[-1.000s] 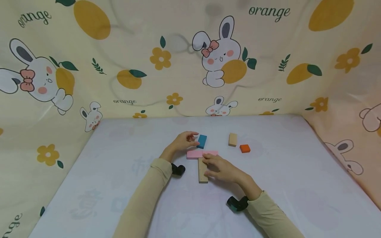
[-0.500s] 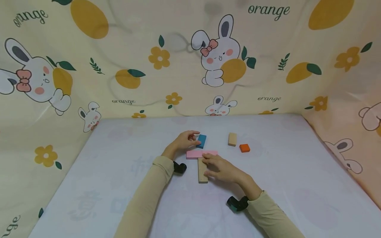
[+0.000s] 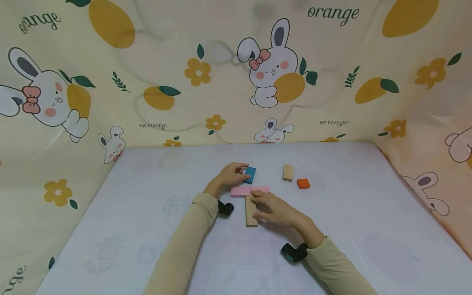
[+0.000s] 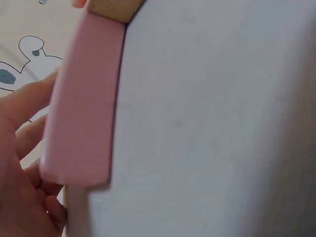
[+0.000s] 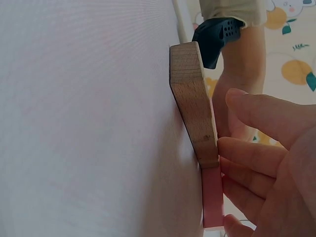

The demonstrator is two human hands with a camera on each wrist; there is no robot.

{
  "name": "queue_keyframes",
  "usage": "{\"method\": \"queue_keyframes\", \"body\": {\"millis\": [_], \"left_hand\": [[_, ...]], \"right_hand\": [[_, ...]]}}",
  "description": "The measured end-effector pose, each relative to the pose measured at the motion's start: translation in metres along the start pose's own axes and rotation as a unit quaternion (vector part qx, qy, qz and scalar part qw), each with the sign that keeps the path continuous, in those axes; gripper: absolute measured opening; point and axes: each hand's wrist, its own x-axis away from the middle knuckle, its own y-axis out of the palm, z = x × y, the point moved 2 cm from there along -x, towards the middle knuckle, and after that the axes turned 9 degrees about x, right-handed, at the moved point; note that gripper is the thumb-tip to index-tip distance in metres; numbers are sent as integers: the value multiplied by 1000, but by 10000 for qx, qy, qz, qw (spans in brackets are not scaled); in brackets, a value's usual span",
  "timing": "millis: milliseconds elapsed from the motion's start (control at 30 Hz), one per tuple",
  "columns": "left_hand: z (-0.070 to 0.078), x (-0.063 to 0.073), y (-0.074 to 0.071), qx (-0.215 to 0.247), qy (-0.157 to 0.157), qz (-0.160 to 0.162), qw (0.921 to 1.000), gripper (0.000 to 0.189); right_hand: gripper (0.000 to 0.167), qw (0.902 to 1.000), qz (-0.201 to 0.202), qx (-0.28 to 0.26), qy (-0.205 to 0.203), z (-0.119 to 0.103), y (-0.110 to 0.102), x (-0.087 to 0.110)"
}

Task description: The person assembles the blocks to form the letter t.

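Two pink blocks, the left one [image 3: 239, 192] and the right one [image 3: 262, 189], lie end to end in a row. A long wooden block [image 3: 251, 213] runs toward the person from their middle, forming a T. My left hand [image 3: 231, 174] is at the left side of a blue block [image 3: 250, 173] beyond the row, thumb overlapping its near part and index finger at its far end. My right hand [image 3: 276, 209] has its fingertips at the joint of pink and wood. In the right wrist view its thumb [image 5: 237, 96] stands apart from the wooden block [image 5: 190, 103].
A short wooden block [image 3: 288, 173] and a small orange block [image 3: 303, 184] lie at the back right. White cloth [image 3: 147, 205] covers the table, and a printed curtain [image 3: 221, 94] rises behind it. Each wrist wears a dark camera, such as the right one [image 3: 293, 253].
My left hand has slid slightly rightward, bringing its thumb and index finger closer over the blue block. The right hand and the T of blocks have stayed in place.
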Motion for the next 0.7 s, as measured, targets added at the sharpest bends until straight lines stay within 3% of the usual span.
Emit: {"method": "queue_keyframes", "body": {"millis": [700], "left_hand": [[2, 3, 2, 235, -367, 145, 9989, 48]], "right_hand": [[54, 10000, -24, -3, 40, 0, 0, 0]]}}
